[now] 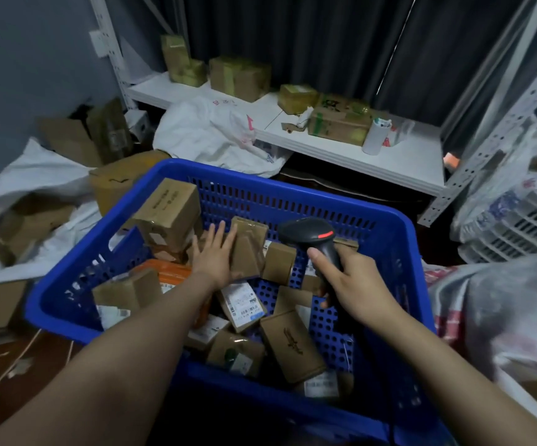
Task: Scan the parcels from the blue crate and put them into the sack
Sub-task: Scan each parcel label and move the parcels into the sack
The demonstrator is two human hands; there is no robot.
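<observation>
Parcels [170,210] piling in blue crate [292,191] before white shelf [405,162] and dark curtain [325,43]; left hand [215,257] fingers [220,231] spreading flat on one, right hand [360,284] fingers curling round scanner [309,233].

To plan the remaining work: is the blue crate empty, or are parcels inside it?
Not empty: many brown parcels lie inside the blue crate; the left hand touches one.

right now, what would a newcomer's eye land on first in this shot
A big blue crate fills the middle, heaped with small brown parcels. Above it the right hand holds a black scanner showing a red light, and the left hand rests flat on a taped parcel.
</observation>
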